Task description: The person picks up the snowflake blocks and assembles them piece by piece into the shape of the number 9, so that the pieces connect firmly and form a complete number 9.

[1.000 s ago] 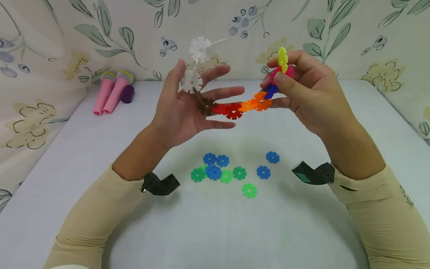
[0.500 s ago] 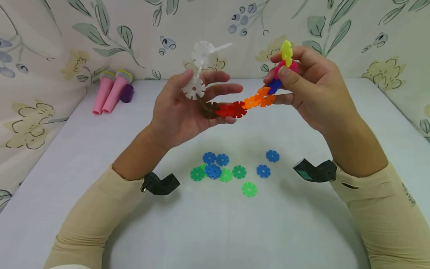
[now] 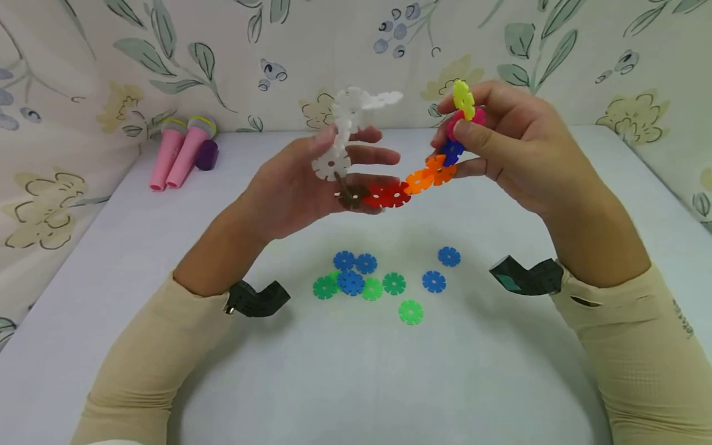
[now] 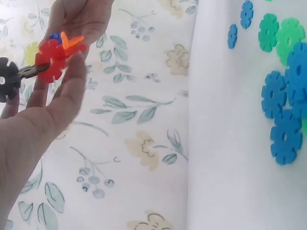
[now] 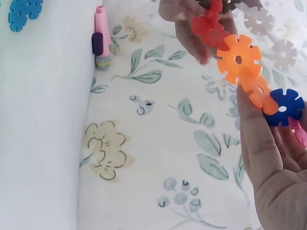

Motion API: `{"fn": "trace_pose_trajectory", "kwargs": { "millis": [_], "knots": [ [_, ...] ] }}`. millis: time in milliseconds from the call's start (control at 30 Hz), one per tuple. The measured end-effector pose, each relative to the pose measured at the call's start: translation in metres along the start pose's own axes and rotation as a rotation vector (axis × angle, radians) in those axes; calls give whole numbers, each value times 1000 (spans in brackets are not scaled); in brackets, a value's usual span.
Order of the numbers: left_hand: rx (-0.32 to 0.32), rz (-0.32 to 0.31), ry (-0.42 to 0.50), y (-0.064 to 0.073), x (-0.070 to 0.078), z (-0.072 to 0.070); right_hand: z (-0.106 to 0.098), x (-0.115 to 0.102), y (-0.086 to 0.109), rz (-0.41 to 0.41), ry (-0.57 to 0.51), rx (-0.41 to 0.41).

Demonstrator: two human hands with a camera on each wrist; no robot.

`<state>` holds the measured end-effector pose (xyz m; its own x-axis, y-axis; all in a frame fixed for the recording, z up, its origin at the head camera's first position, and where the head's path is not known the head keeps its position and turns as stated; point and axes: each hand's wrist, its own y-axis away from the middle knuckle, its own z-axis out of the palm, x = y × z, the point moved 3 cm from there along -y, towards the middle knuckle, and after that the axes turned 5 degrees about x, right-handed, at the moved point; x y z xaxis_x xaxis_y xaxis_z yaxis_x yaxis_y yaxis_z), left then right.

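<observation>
A chain of interlocking plastic snowflake discs hangs between both hands above the table. It runs from white discs (image 3: pixel 331 165) through brown (image 3: pixel 353 196), red (image 3: pixel 389 194), orange (image 3: pixel 431 174) and dark blue (image 3: pixel 453 151) to pink and yellow (image 3: pixel 464 99). My right hand (image 3: pixel 514 145) pinches the pink disc between thumb and fingers at the chain's right end. Behind the white, brown and red discs lies my left hand (image 3: pixel 303 185), palm up with fingers spread and slightly bent, supporting the chain. In the left wrist view a red disc (image 4: pixel 50 61) sits by the left fingers.
Loose blue discs (image 3: pixel 351 282) and green discs (image 3: pixel 411 313) lie on the white table (image 3: pixel 356 383) below the hands. Two pink toy microphones (image 3: pixel 189 151) and a small purple piece (image 3: pixel 207 154) lie at the back left. A floral-patterned cloth (image 3: pixel 233 49) rises behind the table.
My left hand's fingers have bent a little from their wide spread. The white end of the chain has swung lower and to the right. My right hand keeps its pinch.
</observation>
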<state>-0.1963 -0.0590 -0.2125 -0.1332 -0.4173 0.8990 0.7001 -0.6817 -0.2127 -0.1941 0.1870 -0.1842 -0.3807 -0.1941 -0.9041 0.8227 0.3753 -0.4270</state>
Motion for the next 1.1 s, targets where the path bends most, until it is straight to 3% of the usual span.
{"fn": "trace_pose_trajectory", "kwargs": {
  "millis": [167, 267, 467, 600, 800, 933, 1100],
  "knots": [
    [150, 44, -229, 3, 10, -6, 3, 4, -1, 66, 19, 4],
    [249, 90, -300, 4, 11, -7, 5, 10, -1, 110, 10, -24],
    [368, 195, -364, 5, 11, -8, 10, 21, 0, 232, 160, -205],
    [388, 237, -348, 7, 16, -10, 11, 28, 0, 276, 239, -336],
    [369, 270, -348, 9, 21, -13, 5, 36, 2, 350, 400, -437],
    [389, 275, -451, 12, 27, -13, 3, 47, 4, 439, 612, -489],
    [398, 280, -675, 18, 35, -10, 17, 65, 7, 531, 921, -630]
  ]
}}
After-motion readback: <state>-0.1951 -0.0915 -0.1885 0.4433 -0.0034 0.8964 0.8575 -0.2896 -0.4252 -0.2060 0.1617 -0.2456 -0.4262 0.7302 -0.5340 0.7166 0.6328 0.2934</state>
